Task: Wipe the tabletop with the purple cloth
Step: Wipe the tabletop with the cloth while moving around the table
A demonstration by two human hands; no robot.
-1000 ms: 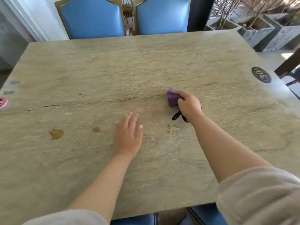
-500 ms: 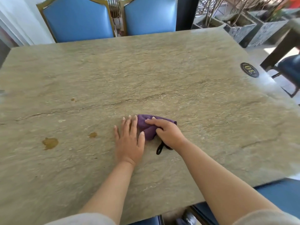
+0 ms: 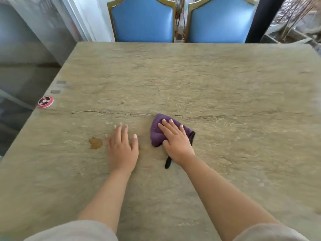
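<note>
1. Since a second ago, the right hand (image 3: 175, 140) has drawn the purple cloth (image 3: 157, 134) back from farther out on the worktop (image 3: 225, 84) toward the near middle, and the cloth now lies spread under the palm rather than bunched at the fingertips.
2. Right grip: fingers straight and flat on top of the cloth, pressing it down, not curled round it. A black loop (image 3: 167, 163) trails out from beneath the wrist.
3. Left grip: the left hand (image 3: 121, 146) lies flat on the bare stone, fingers extended, holding nothing. It sits just beside the cloth, not touching it.
4. Cloth position: just below the long dark crack (image 3: 217, 117) that runs across the stone.
5. Work left, as I judge it: a brown stain (image 3: 95, 143) sits just left of the left hand and a smaller fleck (image 3: 122, 102) lies beyond the crack; both look untouched.
6. Risks:
   - With only flat pressure on it, the cloth could slip out or fold under itself on a fast stroke.
   - The left hand sits between cloth and stain, so a leftward sweep would run into it unless it lifts.
   - A dried stain may smear rather than lift under one light pass.
   - The loop could snag on the rough crack.
</note>
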